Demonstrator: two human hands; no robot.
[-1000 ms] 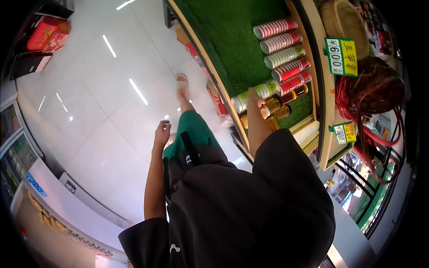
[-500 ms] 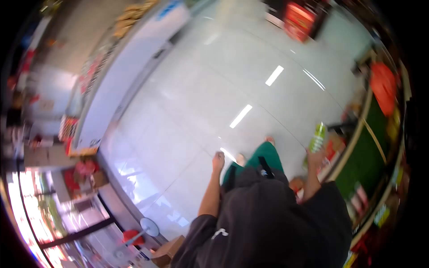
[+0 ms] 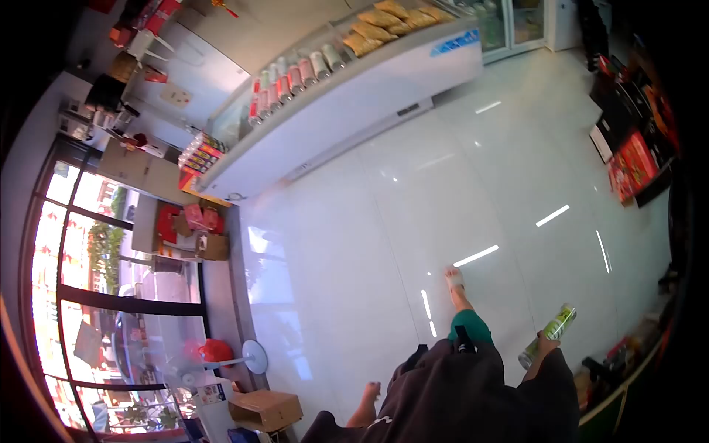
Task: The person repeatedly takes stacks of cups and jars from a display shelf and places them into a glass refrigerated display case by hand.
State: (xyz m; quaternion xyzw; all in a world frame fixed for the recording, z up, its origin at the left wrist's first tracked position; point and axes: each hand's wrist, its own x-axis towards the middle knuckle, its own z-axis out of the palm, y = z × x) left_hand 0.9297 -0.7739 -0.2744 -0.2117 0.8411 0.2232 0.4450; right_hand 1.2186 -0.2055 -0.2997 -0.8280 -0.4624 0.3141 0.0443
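My right hand (image 3: pixel 547 344) is closed round the middle of a tall green canister (image 3: pixel 560 323), which tilts out to the right of my body. Both ends of the canister show past the fingers. My left hand (image 3: pixel 373 389) hangs low beside my dark shirt, its fingers curled in and nothing visible in them. Below my green shorts (image 3: pixel 473 326), one bare foot (image 3: pixel 454 277) shows on the pale tiled floor (image 3: pixel 369 244).
A long white chest freezer (image 3: pixel 332 118) carries a row of canisters (image 3: pixel 295 76) and several yellow bags (image 3: pixel 380 26). Glass doors (image 3: pixel 125 258) stand at the left, with a fan (image 3: pixel 255 357) and a cardboard box (image 3: pixel 266 408) nearby. Red boxes (image 3: pixel 633 164) sit at far right.
My view has swung left, so the freezer and glass doors show more fully and the green shelf at right has mostly left view. The green canister stays in my right hand.
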